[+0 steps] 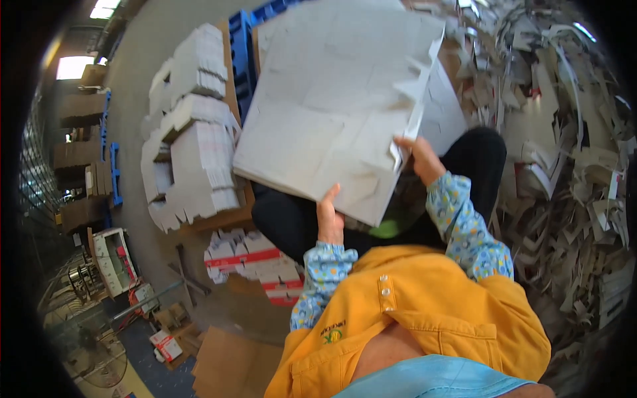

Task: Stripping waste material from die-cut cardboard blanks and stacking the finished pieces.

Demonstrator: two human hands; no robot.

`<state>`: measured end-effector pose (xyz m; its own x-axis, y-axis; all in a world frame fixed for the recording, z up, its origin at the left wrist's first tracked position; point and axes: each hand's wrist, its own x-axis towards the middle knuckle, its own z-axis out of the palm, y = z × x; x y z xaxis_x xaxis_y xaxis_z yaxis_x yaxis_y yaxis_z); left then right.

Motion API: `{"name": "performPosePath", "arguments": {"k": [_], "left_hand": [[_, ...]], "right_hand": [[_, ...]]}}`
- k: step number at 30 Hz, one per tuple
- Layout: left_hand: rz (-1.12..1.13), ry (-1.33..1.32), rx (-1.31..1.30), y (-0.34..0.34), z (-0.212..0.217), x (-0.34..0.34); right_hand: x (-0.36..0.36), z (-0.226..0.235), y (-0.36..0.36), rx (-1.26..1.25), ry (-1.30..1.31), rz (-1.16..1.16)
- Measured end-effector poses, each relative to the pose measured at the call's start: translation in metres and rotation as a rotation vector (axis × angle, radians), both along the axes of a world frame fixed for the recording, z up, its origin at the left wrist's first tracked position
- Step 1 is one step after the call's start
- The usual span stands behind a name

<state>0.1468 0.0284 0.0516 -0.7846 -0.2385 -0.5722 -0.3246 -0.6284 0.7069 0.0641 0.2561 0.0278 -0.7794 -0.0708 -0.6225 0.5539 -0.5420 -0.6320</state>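
A large white cardboard sheet (325,106), with more sheets under its near edge, lies in front of me over my knees. Cut lines cross its face, and torn jagged flaps stand up along its right edge. At the near edge my left hand (330,219) grips the cardboard, thumb on top and fingers hidden below. My right hand (423,161) is closed on the right edge beside a bent white flap; its fingertips are partly hidden. Further white cardboard (441,109) shows beneath the sheet on the right.
Stacks of white die-cut cardboard (199,152) stand to the left, near a blue pallet (243,60). A large heap of cardboard scraps (564,166) fills the right side. Red-and-white cardboard pieces (249,255) and a brown cardboard sheet (232,361) lie lower left, near machinery (113,262).
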Motion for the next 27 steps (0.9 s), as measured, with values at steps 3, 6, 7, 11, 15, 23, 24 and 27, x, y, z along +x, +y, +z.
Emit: {"name": "performPosePath", "arguments": {"k": [3,6,7,11,15,23,24,27], "left_hand": [[0.0,-0.065,0.052,-0.004,-0.014,0.005],[-0.018,-0.132,0.141,-0.015,-0.021,0.008],[-0.017,-0.138,0.159,-0.016,-0.02,0.009],[-0.032,-0.077,0.282,-0.021,-0.021,0.009],[-0.018,-0.064,0.297,-0.017,-0.018,0.006],[0.006,-0.003,0.287,-0.009,-0.018,0.006],[0.037,0.016,0.241,-0.009,-0.019,0.007],[0.068,-0.004,0.177,0.005,-0.001,0.004]], "right_hand": [[0.003,-0.013,-0.006,-0.11,0.121,-0.116],[0.004,-0.008,-0.009,-0.226,0.087,-0.146],[0.005,0.001,-0.011,-0.238,0.089,-0.154],[0.006,0.029,-0.016,-0.419,0.148,-0.246],[0.0,0.03,-0.01,-0.494,0.173,-0.244],[-0.005,0.021,0.004,-0.454,-0.018,0.024],[-0.007,0.029,0.003,-0.413,-0.044,0.037],[-0.01,0.036,0.005,-0.36,-0.052,0.03]]}}
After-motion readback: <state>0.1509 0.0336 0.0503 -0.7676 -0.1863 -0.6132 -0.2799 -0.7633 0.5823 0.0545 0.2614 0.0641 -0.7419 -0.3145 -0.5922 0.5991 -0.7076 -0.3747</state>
